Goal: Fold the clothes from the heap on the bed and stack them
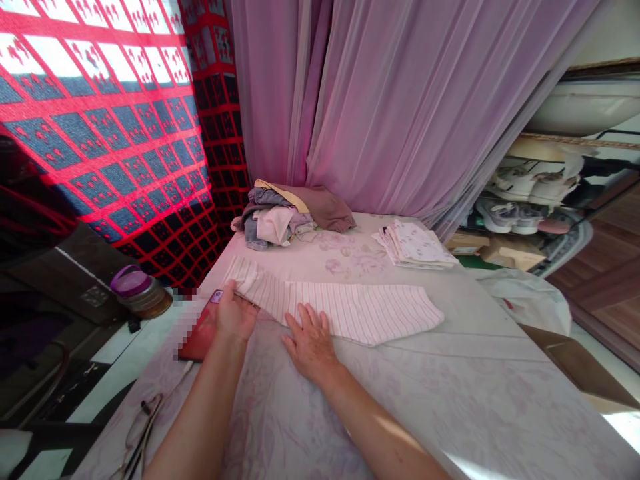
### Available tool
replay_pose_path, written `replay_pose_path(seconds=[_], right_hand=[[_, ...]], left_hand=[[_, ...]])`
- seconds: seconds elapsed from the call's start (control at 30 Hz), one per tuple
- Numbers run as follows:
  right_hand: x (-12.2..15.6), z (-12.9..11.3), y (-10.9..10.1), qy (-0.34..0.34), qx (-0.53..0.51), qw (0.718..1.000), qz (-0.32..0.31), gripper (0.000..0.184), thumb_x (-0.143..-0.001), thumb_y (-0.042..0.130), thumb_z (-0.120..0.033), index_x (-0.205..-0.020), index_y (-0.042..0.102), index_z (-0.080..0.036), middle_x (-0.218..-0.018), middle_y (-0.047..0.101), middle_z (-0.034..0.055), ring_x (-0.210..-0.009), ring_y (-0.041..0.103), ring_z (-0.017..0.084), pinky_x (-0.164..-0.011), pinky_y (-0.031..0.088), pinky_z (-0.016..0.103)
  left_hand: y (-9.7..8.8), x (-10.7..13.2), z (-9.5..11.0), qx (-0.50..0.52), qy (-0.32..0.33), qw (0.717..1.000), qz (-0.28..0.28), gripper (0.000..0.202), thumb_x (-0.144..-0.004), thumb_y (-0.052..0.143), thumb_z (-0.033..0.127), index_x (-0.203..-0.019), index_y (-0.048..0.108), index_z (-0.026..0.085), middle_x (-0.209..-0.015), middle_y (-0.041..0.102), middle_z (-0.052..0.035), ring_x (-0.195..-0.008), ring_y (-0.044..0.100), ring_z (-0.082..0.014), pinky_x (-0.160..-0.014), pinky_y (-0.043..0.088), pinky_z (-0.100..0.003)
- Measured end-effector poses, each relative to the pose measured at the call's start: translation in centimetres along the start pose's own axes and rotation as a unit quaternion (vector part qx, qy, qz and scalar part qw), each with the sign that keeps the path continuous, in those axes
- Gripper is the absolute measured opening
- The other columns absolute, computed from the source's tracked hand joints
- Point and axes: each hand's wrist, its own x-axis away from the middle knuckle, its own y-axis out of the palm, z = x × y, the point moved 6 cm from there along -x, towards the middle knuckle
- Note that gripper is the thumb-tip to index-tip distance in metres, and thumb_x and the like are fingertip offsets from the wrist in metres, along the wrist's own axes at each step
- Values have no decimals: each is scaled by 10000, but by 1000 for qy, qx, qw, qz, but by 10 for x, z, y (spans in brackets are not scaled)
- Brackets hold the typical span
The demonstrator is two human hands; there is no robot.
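Observation:
A pair of pale pants with thin pink stripes (pixel 370 310), apparently folded lengthwise, lies across the middle of the table. Its narrow end points to the left and its wider end to the right. My left hand (pixel 235 313) grips the lower edge near the narrow end, thumb on top and fingers underneath. Flat on the near edge of the fabric rests my right hand (pixel 311 340), its fingers spread. Partly hidden behind my left hand and forearm is a red phone (pixel 197 337) with a cable plugged in.
Rumpled clothes (pixel 300 210) are heaped at the back, and a folded floral stack (pixel 417 243) lies back right. Eyeglasses (pixel 140 423) rest near left. A purple-lidded jar (pixel 140 290) stands left of the floral-covered table (pixel 450 400). Shoe shelves (pixel 520 217) stand at right.

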Motion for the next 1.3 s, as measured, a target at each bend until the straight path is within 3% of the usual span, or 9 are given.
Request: replay_pose_path(seconds=[0.27,0.43,0.57,0.8,0.93,1.03,1.13,1.23,1.3], right_hand=[[-19,19,-20,3,-28,1000,-8,474,-953,302,-311,-1398,432,-211,-1525,333,80,-1419,215,237,-1123,163,472],[-69,27,-21,37,16,999,-13,440,-943,345,-331,-1360,474,-273,-1542,290,87,-1428,171,261,-1108,115,516],[-89,28,-11,66,22,997,-33,422,-949,344,-374,-1346,477,-324,-1549,270,79,-1432,152,261,-1097,95,527],[-83,37,-13,67,-12,997,-24,428,-958,340,-369,-1362,476,-333,-1542,292,58,-1428,179,262,-1111,143,512],[-69,58,-32,67,-105,991,54,436,-904,408,-203,-1314,551,-237,-1471,420,85,-1370,331,220,-1108,267,394],[-54,83,-45,124,-302,942,76,404,-905,399,-206,-1267,576,-223,-1260,620,75,-1092,605,167,-945,458,320],[-40,101,-54,189,-472,859,58,389,-927,409,-308,-1279,541,-208,-1154,668,91,-817,682,148,-700,530,281],[-29,110,-58,217,-561,798,30,428,-929,415,-440,-1281,523,-221,-1163,656,107,-771,680,148,-616,521,265],[-25,115,-56,212,-579,787,15,473,-916,404,-528,-1269,529,-241,-1139,663,95,-777,675,154,-617,522,275]], left_hand=[[37,13,-12,-70,-10,996,-62,298,-924,387,283,-1007,651,170,-911,709,-32,-769,655,-138,-649,504,-244],[35,17,-5,-72,7,996,-57,271,-912,420,273,-1012,649,170,-941,714,-47,-793,669,-152,-699,523,-272],[33,20,-5,-75,-2,996,-50,283,-920,401,264,-1014,648,164,-923,718,-56,-829,679,-172,-727,533,-297],[46,27,-15,-97,-23,992,-74,286,-924,388,271,-1007,639,162,-946,720,-57,-892,673,-174,-769,540,-307],[52,28,-26,-122,-13,988,-97,259,-881,463,303,-1022,627,161,-1013,709,-65,-948,663,-186,-787,530,-304],[58,29,-43,-161,12,981,-111,295,-857,509,335,-1080,610,170,-1080,695,-66,-1014,643,-193,-835,512,-303],[66,32,-69,-262,33,956,-125,356,-856,505,350,-1158,591,183,-1149,680,-71,-1117,599,-220,-925,475,-345],[76,37,-100,-407,82,894,-167,374,-868,470,331,-1199,601,216,-1231,651,-53,-1207,541,-226,-1033,392,-383],[82,41,-122,-494,125,832,-217,388,-875,434,298,-1224,598,253,-1256,641,-26,-1219,532,-213,-1063,362,-388]])
